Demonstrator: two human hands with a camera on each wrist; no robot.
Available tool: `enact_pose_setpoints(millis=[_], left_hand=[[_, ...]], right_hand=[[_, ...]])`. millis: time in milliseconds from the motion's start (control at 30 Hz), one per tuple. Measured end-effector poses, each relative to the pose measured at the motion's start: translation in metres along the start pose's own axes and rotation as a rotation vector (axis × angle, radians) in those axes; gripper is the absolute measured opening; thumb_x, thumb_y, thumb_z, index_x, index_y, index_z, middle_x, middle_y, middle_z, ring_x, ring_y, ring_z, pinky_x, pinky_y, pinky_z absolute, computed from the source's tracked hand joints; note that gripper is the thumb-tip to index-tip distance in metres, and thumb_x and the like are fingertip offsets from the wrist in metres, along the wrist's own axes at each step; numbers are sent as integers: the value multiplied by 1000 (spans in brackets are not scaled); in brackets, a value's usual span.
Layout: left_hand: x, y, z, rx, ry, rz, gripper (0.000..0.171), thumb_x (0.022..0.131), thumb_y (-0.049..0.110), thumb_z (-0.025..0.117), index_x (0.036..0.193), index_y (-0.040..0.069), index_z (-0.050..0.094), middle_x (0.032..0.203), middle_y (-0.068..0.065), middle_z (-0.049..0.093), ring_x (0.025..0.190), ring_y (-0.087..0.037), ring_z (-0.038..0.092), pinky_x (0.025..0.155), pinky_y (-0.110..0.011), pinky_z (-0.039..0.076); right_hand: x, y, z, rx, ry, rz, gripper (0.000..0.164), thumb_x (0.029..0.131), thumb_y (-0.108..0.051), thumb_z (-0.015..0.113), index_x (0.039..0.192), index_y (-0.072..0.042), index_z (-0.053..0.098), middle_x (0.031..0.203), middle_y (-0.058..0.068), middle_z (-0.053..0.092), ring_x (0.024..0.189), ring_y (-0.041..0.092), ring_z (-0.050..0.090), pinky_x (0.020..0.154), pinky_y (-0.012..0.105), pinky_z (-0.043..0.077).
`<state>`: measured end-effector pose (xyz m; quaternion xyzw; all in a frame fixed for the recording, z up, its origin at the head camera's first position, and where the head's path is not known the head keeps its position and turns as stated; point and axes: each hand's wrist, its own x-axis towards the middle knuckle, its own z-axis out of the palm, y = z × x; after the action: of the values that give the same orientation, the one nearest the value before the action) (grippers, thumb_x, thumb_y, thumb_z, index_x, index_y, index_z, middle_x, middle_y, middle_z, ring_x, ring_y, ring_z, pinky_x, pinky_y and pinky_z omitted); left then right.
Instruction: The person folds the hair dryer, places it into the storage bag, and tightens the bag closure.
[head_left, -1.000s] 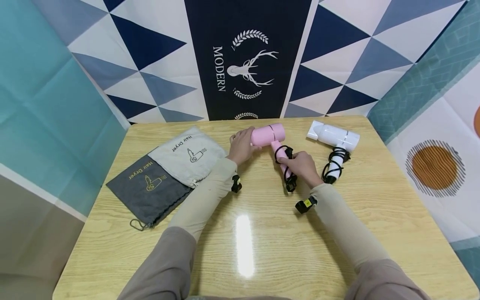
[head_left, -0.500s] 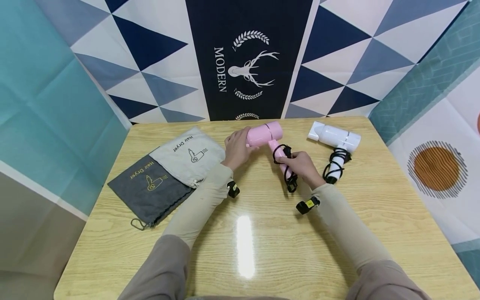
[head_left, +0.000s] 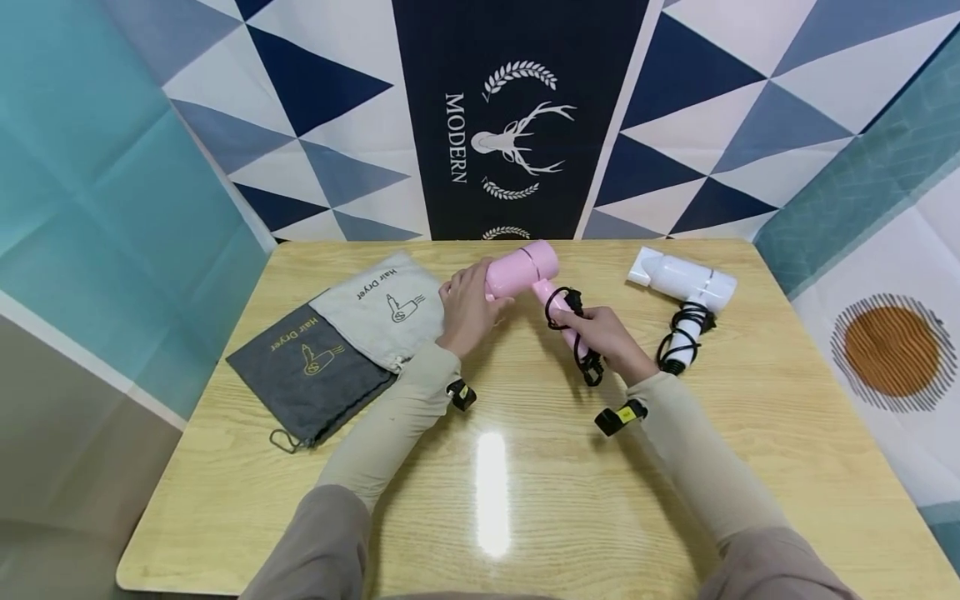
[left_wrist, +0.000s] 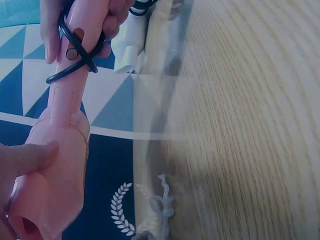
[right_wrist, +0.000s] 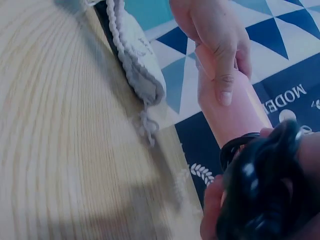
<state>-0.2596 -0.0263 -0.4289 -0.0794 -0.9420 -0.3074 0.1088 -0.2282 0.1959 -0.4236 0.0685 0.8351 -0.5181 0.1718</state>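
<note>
Pink dryer (head_left: 521,269): up toward the back of the table (head_left: 555,500), between the person's two hands; it looks lifted, with its shadow falling apart from it on the wood.
Left hand (head_left: 467,310): gripping the left end of the barrel, thumb laid along the near side; the other fingers are mostly hidden behind.
Right hand (head_left: 609,340): wrapped round the handle and its cord, fingers on one side and thumb on the other.
Black cord (right_wrist: 260,192): looped and crossed about the pink handle, bunched thick by the right hand.
White dryer (head_left: 690,282): lying on the table to the right of the right hand, nozzle pointing left, its own dark cord wound round the handle.
Pale bag (head_left: 420,312): flat near the left hand, "Hair Dryer" printed on it with a little drawing, partly covering the dark bag.
Dark bag (head_left: 318,383): flat at the far left, the same print in gold, its loop lying out toward the person.
Wrists: a black camera (head_left: 621,417) on the right one, another (head_left: 461,394) on the left, over beige cuffs.
Backdrop (head_left: 525,33): black panel with "MODERN", a white stag and leaf sprigs, blue-and-white triangles either side.
</note>
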Motion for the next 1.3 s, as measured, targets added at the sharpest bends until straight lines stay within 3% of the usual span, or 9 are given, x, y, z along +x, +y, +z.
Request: enact_pose_setpoints(millis=[200,467,667,1000,1300], left_hand=[[-8,2,-6,24,52,-8,76,80,40,78,144,16,44,141,-7,54,129,-27,48,107,-46,32],[-15,1,-7,59,9,-34,77,79,41,79,142,14,44,139,-11,55,124,-33,51,100,-47,36],[-16,3,-10,103,-14,-43,78,79,43,78,141,12,43,136,-13,55,123,-34,51,104,-48,35],[-8,7,-25,55,-149,-62,80,85,51,70,147,13,37,139,-14,51,125,-34,48,103,-48,35],[12,5,-38,-117,-314,-77,73,93,52,58,148,9,37,147,-14,46,134,-32,45,110,-47,37]], right_hand=[[-4,-3,7,181,-71,8,49,93,-42,63,107,5,57,63,0,64,53,9,63,50,21,49],[-9,-1,10,118,-30,-3,52,94,-43,62,105,7,59,59,-2,61,48,8,57,46,23,46],[-16,-7,10,122,-38,-9,45,95,-40,61,103,5,59,59,-3,61,48,9,58,47,22,47],[-13,2,8,75,-15,-19,52,92,-41,65,100,10,61,56,-3,59,48,12,59,47,24,47],[-20,4,9,50,-50,-35,53,91,-41,67,101,11,65,54,-3,60,48,11,58,46,23,44]])
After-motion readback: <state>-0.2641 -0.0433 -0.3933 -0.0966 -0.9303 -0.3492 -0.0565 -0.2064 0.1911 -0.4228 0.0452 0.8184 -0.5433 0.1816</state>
